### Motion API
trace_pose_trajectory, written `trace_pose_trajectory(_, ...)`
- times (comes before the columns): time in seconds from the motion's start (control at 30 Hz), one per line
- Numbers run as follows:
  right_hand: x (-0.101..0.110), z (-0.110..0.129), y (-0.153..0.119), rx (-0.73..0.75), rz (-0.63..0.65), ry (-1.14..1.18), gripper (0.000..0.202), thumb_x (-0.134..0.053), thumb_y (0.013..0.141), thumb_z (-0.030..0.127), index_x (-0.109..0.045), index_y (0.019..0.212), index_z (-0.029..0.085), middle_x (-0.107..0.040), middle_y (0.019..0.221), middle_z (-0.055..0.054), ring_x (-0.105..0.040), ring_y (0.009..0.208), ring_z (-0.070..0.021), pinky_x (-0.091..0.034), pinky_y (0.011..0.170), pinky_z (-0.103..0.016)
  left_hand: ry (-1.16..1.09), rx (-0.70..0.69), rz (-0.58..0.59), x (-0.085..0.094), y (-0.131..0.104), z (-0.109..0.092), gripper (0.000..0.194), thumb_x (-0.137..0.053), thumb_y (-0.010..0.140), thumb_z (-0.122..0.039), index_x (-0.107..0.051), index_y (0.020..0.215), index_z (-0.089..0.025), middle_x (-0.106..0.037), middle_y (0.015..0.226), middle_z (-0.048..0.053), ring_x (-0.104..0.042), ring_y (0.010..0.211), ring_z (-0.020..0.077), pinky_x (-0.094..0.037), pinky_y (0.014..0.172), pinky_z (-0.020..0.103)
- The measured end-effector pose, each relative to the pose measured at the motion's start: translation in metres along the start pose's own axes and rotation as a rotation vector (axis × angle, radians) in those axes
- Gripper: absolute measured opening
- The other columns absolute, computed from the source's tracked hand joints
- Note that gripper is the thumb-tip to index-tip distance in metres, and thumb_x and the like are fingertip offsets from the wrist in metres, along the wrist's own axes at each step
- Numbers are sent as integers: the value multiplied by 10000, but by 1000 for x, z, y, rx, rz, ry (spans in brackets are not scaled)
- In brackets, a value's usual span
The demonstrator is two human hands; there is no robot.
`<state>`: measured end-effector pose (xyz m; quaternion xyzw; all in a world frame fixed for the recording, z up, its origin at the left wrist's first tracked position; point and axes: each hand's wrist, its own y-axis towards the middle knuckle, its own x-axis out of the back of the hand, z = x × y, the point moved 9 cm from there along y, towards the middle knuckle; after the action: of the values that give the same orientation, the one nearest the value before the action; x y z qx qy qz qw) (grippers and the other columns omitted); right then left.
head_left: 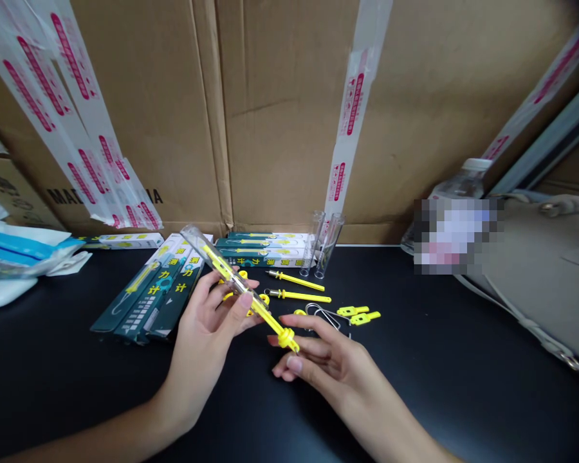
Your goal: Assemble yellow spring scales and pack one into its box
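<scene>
A spring scale (276, 325), a clear plastic tube with a yellow rod sticking out of its lower end, slants down to the right between my hands. My left hand (217, 315) is closed round the tube, thumb on top. At the rod's yellow tip my right hand (325, 357) has its thumb and fingers gathered close; the small end piece is partly hidden there. Behind lie two yellow rods with springs (303, 296), some metal hooks (324, 315) and two small yellow tabs (359, 318). Several yellow rings (264, 299) are partly covered by my left hand.
Two clear tubes (329, 245) stand upright by stacked spring scale boxes (265, 260). More boxes (147, 292) lie left on the black table (439, 386). A plastic bottle (458, 186) and a beige bag (545, 257) are right, a blue-white packet (24, 254) left. Large cartons (280, 128) close off the back.
</scene>
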<state>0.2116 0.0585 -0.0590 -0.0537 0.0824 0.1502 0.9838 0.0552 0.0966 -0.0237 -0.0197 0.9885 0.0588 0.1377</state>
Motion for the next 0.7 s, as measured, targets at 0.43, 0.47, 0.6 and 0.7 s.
trace_pose_trajectory(0.43,17,-5,2,-87,-146,-39,418,-880,683,368,-615,946,180,-681,740,9,-707,694,-163,-577,704,-274,104,-63,37,-7,-12,-10,382,-751,863,-330,-552,1178,-247,-723,1070,23,-675,1098,228,-614,897,346)
trace_pose_trajectory(0.47,18,-6,2,-100,-148,-38,434,-890,668,367,-601,934,183,-671,715,17,-707,674,-161,-575,690,-271,108,-68,36,-7,-12,-11,383,-751,861,-329,-550,1177,-248,-723,1072,24,-677,1093,229,-612,896,346)
trace_pose_trajectory(0.6,15,-3,2,-95,-135,10,534,-942,591,334,-592,969,196,-633,684,59,-677,594,-137,-551,621,-248,125,-70,37,-8,-11,-11,363,-751,857,-321,-553,1154,-254,-727,1073,23,-689,1075,226,-611,878,329)
trace_pose_trajectory(0.7,11,1,1,-86,-127,21,576,-958,559,295,-615,1013,205,-657,689,59,-672,642,-142,-548,674,-256,140,-44,38,-9,-10,-10,388,-777,825,-330,-563,1137,-244,-749,1064,40,-708,1049,233,-605,884,318)
